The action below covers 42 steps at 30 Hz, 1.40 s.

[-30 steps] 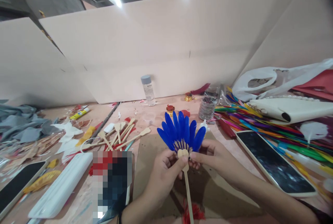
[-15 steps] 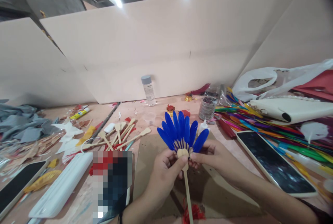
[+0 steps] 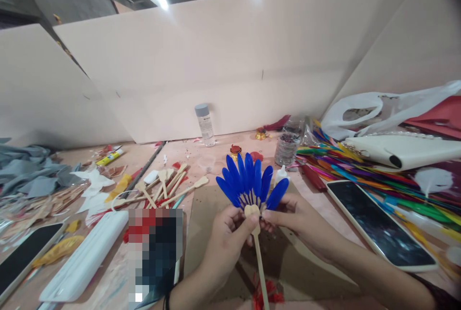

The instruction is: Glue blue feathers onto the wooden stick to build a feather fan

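Observation:
Several blue feathers (image 3: 247,175) fan out above the head of a pale wooden fan handle (image 3: 260,257). My left hand (image 3: 228,235) is closed on the handle's head, its thumb pressed over the front. With finger and thumb, my right hand (image 3: 284,214) pinches the rightmost blue feather (image 3: 276,195) near its base, beside the handle's head. That feather stands a little apart from the others. A red tassel (image 3: 268,295) lies at the lower end of the handle. Beneath both hands is a brown board (image 3: 205,209).
Spare wooden handles (image 3: 165,180) lie at the left, near a pixelated phone (image 3: 158,252) and a white oblong case (image 3: 84,257). On the right are another phone (image 3: 382,223) and many coloured feathers (image 3: 345,171). A clear bottle (image 3: 205,125) and a jar (image 3: 287,149) stand behind.
The fan of feathers has shifted very slightly left in view. Both hands keep the same hold.

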Available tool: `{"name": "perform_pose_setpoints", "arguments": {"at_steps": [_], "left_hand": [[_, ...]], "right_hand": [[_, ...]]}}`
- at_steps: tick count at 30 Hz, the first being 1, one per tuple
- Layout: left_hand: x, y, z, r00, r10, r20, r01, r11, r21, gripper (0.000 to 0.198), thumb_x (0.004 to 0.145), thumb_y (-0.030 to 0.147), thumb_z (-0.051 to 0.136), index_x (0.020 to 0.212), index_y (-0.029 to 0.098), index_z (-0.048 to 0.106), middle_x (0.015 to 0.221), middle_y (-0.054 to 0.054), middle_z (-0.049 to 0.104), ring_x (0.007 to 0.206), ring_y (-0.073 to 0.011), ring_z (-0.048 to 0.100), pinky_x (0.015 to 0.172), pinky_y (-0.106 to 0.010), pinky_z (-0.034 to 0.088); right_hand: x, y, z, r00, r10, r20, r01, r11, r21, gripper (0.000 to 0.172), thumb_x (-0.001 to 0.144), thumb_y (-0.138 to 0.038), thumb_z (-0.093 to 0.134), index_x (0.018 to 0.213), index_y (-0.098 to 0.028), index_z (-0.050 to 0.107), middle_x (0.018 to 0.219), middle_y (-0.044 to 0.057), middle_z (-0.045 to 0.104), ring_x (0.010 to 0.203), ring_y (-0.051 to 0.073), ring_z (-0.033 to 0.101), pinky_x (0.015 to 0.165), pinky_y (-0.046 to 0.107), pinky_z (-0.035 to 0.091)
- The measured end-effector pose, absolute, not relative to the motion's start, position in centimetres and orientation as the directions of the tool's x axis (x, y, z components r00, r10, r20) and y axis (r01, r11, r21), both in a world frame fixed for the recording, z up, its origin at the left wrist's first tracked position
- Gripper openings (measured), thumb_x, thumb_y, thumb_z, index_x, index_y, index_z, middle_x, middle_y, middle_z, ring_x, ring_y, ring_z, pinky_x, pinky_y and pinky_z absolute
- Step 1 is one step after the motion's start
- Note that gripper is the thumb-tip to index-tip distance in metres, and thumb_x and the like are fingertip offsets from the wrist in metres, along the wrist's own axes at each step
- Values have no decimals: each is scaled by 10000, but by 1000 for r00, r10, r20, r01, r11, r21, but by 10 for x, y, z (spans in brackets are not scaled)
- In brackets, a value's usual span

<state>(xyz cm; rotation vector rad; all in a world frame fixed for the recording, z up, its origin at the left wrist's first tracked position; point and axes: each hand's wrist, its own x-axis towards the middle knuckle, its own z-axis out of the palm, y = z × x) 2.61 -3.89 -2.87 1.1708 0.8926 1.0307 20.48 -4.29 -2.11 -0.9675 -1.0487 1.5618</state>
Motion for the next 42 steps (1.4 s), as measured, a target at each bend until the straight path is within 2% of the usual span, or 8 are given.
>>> {"name": "perform_pose_setpoints", "arguments": {"at_steps": [6, 12, 20, 30, 36, 42], "left_hand": [[26, -39, -28, 270, 962, -39, -155, 83, 984, 302, 779, 454, 864, 807, 176, 749, 680, -1, 686, 557, -123, 564, 503, -206, 443], [27, -40, -25, 263, 964, -45, -157, 88, 984, 314, 763, 459, 874, 785, 176, 739, 659, 7, 673, 529, -107, 532, 499, -200, 432], [27, -39, -27, 290, 956, -45, -192, 105, 976, 296, 767, 423, 879, 862, 164, 772, 717, -18, 727, 551, -108, 553, 489, -190, 433], [28, -41, -25, 281, 959, -46, -180, 100, 979, 297, 768, 440, 873, 821, 171, 757, 665, -1, 691, 519, -103, 530, 486, -192, 429], [28, -41, -29, 279, 959, -41, -180, 94, 979, 303, 777, 450, 868, 794, 174, 742, 659, 3, 675, 557, -118, 564, 494, -190, 438], [27, -41, -30, 275, 960, -44, -165, 92, 982, 307, 786, 447, 867, 796, 167, 742, 648, 21, 642, 530, -97, 524, 502, -189, 432]], "right_hand": [[204, -43, -24, -188, 978, -92, -292, -145, -945, 384, 588, -422, 998, 773, -177, 766, 730, 15, 733, 689, 165, 625, 684, 306, 509], [205, -42, -25, -198, 978, -72, -271, -126, -954, 380, 617, -460, 977, 776, -188, 763, 739, 15, 733, 699, 174, 625, 699, 321, 516], [206, -42, -23, -209, 975, -72, -224, -120, -967, 365, 631, -447, 972, 798, -183, 784, 733, 20, 748, 679, 169, 636, 681, 312, 522], [207, -42, -25, -206, 975, -79, -185, -118, -976, 366, 671, -490, 939, 805, -191, 776, 705, 7, 722, 664, 172, 628, 682, 325, 516], [206, -42, -28, -202, 975, -87, -215, -131, -968, 348, 673, -456, 947, 796, -173, 785, 713, 19, 729, 664, 160, 617, 658, 303, 498], [206, -43, -31, -204, 975, -88, -242, -138, -961, 338, 684, -432, 948, 818, -166, 788, 706, 14, 731, 652, 148, 614, 648, 288, 485]]}}
